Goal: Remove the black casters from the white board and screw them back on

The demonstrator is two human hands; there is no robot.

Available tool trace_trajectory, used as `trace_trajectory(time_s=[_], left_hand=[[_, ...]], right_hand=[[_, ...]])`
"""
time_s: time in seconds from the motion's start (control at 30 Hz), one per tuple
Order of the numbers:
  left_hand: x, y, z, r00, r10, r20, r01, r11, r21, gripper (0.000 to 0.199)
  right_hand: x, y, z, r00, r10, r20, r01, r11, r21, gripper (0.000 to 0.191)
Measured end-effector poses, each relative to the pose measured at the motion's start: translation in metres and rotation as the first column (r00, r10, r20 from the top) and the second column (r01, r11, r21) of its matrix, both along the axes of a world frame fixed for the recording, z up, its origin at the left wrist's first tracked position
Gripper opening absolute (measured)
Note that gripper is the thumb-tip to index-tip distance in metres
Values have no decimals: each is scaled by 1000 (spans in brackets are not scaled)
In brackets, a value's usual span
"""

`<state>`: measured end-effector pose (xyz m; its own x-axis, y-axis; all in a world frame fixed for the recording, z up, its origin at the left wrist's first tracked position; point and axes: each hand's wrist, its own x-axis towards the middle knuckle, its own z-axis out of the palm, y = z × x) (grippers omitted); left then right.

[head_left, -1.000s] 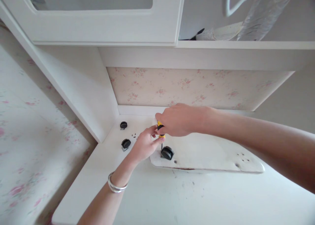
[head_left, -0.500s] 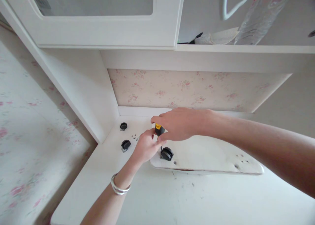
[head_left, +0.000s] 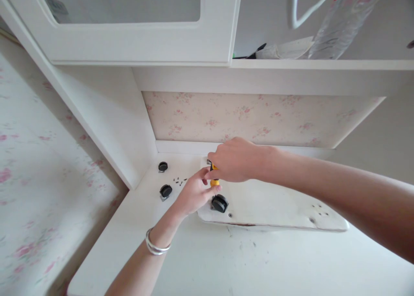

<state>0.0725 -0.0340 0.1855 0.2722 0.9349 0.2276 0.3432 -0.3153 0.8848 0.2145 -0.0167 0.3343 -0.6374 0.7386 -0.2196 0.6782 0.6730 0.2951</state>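
A yellow and black screwdriver [head_left: 214,182] stands roughly upright over a black caster wheel [head_left: 220,203] on a white board [head_left: 271,205]. My right hand [head_left: 234,160] is closed round the upper part of its handle. Lower down, the thumb and fingers of my left hand [head_left: 196,190] hold the same tool near its yellow lower end; a silver bangle is on that wrist. Its tip is hard to make out beside the wheel. Part of another metal piece [head_left: 208,161] shows at the board's far edge, behind my right hand.
Two loose casters, one farther [head_left: 163,166] and one nearer [head_left: 166,191], lie on the white desk [head_left: 129,244] at the left, beside several small screws [head_left: 180,181]. A shelf [head_left: 307,64] with a plastic bottle [head_left: 343,28] and a cabinet door [head_left: 139,43] overhang the back.
My right hand has shifted slightly right and closed round the handle, where its fingers were more spread. More of the screwdriver's yellow lower part now shows between my hands.
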Motion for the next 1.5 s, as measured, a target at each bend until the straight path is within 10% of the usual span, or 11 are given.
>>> trace_trajectory(time_s=[1.5], left_hand=[[-3, 6, -6, 998, 6, -56, -9, 999, -40, 21]], right_hand=[[5, -3, -5, 992, -6, -129, 2, 999, -37, 53]])
